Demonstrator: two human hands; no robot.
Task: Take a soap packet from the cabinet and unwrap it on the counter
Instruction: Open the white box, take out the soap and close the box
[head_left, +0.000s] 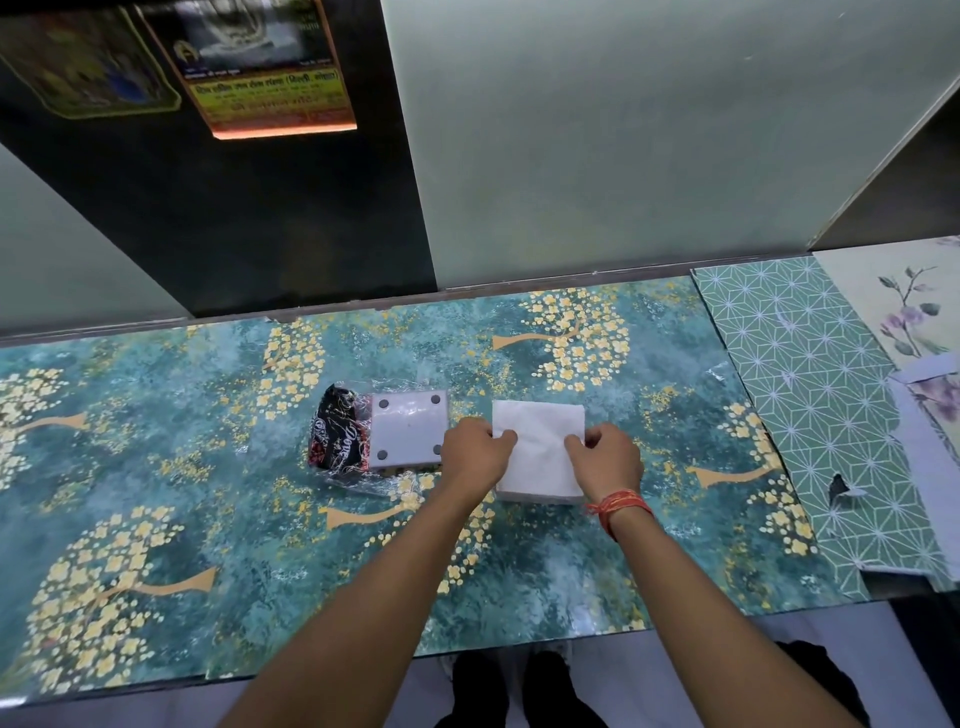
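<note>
A white square packet (540, 452), wrapped in white tissue-like paper, lies flat on the teal floral counter (208, 467). My left hand (475, 449) pinches the paper at the packet's left edge. My right hand (610, 457), with an orange thread at the wrist, pinches the paper at its right edge. Left of the packet lies a grey square block (408, 436) with dark round pads at its corners, resting on crumpled clear plastic beside a black-and-red printed wrapper (335, 431).
A dark cabinet door (234, 208) with stickers stands behind the counter at left, and a pale frosted panel (623, 156) behind the middle. Patterned sheets (810, 395) cover the counter's right end. The counter's front edge runs just above my feet.
</note>
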